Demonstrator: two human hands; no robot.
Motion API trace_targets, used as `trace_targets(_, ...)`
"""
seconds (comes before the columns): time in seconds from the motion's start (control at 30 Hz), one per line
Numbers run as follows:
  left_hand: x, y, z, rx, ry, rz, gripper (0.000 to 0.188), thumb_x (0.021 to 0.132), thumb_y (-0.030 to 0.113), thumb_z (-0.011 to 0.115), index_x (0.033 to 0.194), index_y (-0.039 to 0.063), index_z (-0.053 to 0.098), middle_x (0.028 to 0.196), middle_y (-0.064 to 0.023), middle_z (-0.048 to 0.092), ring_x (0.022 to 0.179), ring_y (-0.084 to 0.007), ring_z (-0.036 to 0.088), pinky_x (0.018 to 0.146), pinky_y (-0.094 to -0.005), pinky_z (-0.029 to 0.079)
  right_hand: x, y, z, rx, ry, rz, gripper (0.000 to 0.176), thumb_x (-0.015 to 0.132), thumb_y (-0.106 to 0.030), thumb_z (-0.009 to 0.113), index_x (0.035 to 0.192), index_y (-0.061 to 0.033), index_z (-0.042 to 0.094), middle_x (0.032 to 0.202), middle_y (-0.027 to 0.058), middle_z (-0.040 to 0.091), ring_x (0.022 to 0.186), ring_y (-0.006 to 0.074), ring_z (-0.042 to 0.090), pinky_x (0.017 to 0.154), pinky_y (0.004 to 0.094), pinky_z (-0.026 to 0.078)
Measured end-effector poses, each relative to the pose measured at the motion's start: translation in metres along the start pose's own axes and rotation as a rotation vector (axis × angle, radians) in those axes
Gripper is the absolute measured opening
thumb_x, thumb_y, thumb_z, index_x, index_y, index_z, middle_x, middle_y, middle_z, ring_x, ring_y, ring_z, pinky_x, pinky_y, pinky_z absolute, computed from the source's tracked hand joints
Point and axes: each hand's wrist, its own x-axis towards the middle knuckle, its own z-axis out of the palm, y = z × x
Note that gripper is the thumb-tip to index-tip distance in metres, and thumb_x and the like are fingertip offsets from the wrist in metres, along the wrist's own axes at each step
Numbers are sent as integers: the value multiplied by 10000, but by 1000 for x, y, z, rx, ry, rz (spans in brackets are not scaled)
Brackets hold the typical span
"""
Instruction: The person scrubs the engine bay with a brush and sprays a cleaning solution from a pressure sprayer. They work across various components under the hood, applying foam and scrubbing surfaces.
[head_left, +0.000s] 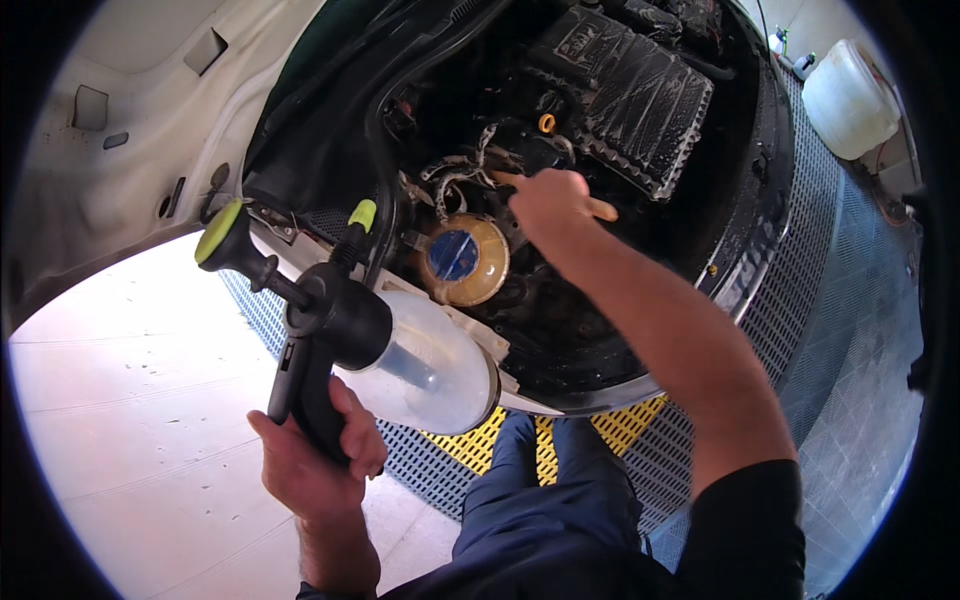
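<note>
My left hand (322, 457) grips the black handle of a pump sprayer (427, 364), which has a translucent white tank and a yellow-green nozzle tip and plunger top. The sprayer is tilted beside the car's fender. Over the engine bay, my right hand (551, 199) is closed around a wooden handle (602, 210); whatever is at its far end cannot be made out. Just left of that hand lie soiled, pale-streaked hoses (454, 184). Below them sits a yellowed coolant reservoir (491, 262) with a blue cap (452, 255). A black engine cover (645, 101) is wet and streaked with suds.
The white underside of the raised hood (142, 45) rises on the left. The bumper edge (739, 292) curves along the right. Yellow grating (469, 442) lies underfoot. A whitish plastic container (851, 101) and small bottles (804, 66) stand at the upper right.
</note>
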Motion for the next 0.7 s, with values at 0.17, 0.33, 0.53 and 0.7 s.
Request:
trace_targets(0.17, -2, -2, 7, -29, -64, 31, 803, 1032, 716, 223, 1028, -24, 535, 592, -55, 449, 378, -124, 375, 347, -270, 297, -120, 69, 21, 183, 51, 154, 647, 966, -167, 596, 1577, -204, 384, 999, 131, 681, 809, 284, 715, 675, 419, 573)
trace_targets(0.33, -1, 0, 17, 12, -75, 78, 801, 1032, 714, 222, 1041, -24, 532, 595, -54, 446, 382, -126, 368, 355, -271, 291, -135, 74, 72, 403, 66, 266, 651, 966, -148, 574, 1574, -271, 378, 1004, 173, 679, 833, 347, 714, 729, 454, 577)
trace_targets(0.53, 2, 4, 21, -9, 2, 43, 813, 1023, 727, 241, 1028, -34, 527, 590, -62, 447, 375, -134, 366, 354, -271, 289, -39, 45, 9, 447, 66, 173, 531, 939, -147, 567, 1465, -215, 535, 1037, 145, 724, 953, 337, 717, 814, 467, 578)
trace_targets(0.7, 19, 9, -2, -43, -175, 11, 835, 1011, 740, 277, 1031, -59, 521, 591, -79, 457, 370, -141, 382, 344, -276, 300, -73, 68, -27, 455, -8, 203, 462, 939, -151, 569, 1401, -174, 575, 1030, 117, 735, 967, 320, 719, 841, 475, 579)
